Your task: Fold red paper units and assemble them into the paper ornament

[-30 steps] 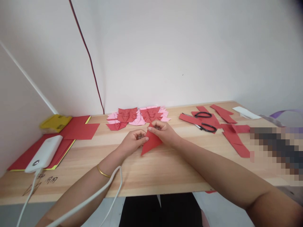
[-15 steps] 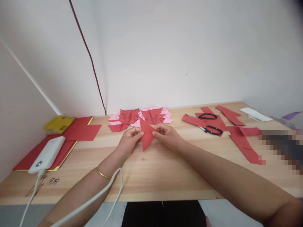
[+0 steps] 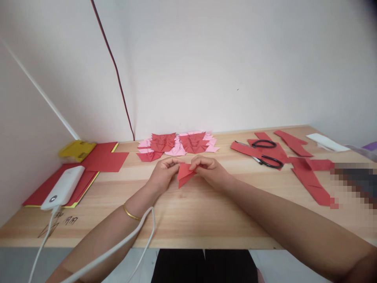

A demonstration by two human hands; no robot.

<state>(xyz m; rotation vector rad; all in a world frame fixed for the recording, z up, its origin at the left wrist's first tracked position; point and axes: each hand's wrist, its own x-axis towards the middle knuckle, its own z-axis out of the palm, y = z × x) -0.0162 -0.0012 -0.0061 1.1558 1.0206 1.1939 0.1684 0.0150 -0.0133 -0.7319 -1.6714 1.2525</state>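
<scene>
A small red sheet of paper point(image 3: 185, 173), folded over into a triangle with its layers slightly apart, is held above the table between my two hands. My left hand point(image 3: 166, 171) pinches its left edge between thumb and fingers. On the other side, my right hand point(image 3: 207, 169) has thumb and curled forefinger closed on the right corner. Just behind lie rows of folded red paper pieces point(image 3: 193, 142) and folded pink paper pieces point(image 3: 176, 148). A gold bangle point(image 3: 131, 212) circles my left wrist.
Black-handled scissors point(image 3: 266, 155) lie among red paper scraps point(image 3: 310, 184) at the right. To the left, a white power bank point(image 3: 63, 188) with a cable point(image 3: 44, 239) rests on red paper sheets point(image 3: 38, 192), near a yellow packet point(image 3: 77, 151). A wall point(image 3: 220, 70) stands behind the wooden table point(image 3: 206, 220).
The red paper's upper point has been folded down, so the tall triangle is now a smaller one. My right fingers have moved over the fold; the view has shifted slightly.
</scene>
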